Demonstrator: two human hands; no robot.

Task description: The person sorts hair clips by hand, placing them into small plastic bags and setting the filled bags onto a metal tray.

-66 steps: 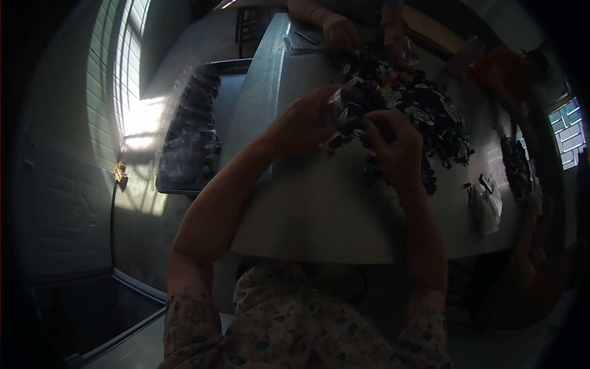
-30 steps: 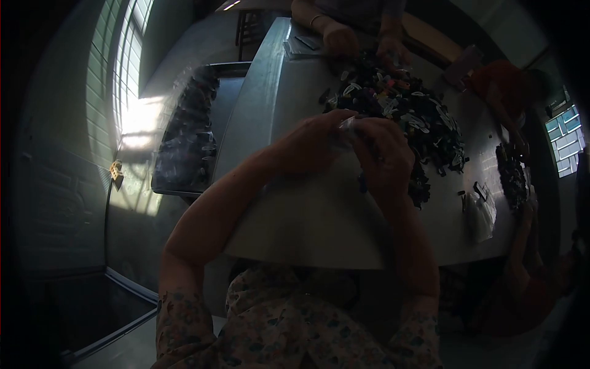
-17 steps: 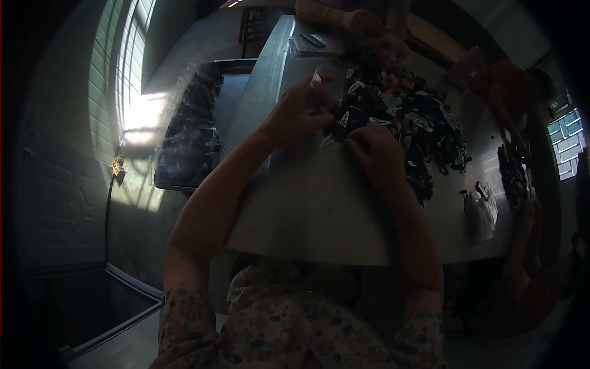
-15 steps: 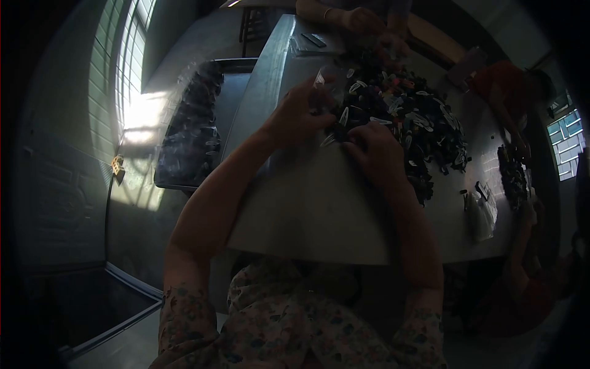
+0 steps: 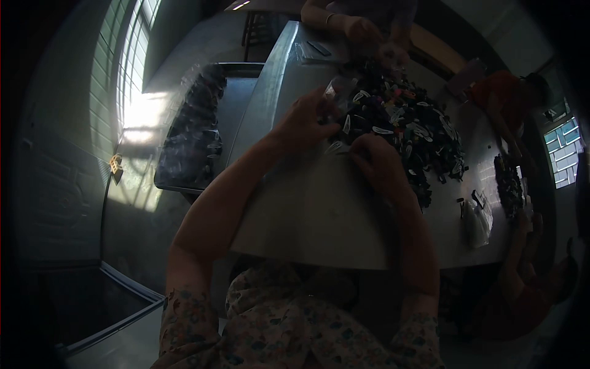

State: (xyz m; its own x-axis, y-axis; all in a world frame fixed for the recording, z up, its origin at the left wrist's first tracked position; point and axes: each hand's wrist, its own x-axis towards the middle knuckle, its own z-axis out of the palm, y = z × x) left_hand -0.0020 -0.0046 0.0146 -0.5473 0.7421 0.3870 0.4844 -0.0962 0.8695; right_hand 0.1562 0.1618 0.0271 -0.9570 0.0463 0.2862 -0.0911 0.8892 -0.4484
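Observation:
My left hand [image 5: 305, 120] is closed round a small clear plastic bag [image 5: 337, 90] at the left edge of a large pile. The pile [image 5: 424, 129] is of small dark pieces mixed with white-edged loops that look like snap hair clips, with a few coloured bits. My right hand [image 5: 376, 161] is beside the near side of the pile, thumb and fingers pinched together. A thin sliver shows by its fingertips, too dim to name. One pale loop-shaped clip [image 5: 334, 147] lies on the table between my hands.
The grey table [image 5: 307, 209] has flat clear bags [image 5: 312, 51] at its far left. A tray [image 5: 236, 98] with bagged dark goods [image 5: 192, 132] stands left. Across the table a person's hands [image 5: 362, 29] work; two people in red sit right, near a smaller dark pile [image 5: 509, 184] and plastic bags [image 5: 477, 222].
My right hand has drawn slightly back from the clips between my hands. My left hand still holds the bag, a little to the right. The whole view has shifted slightly.

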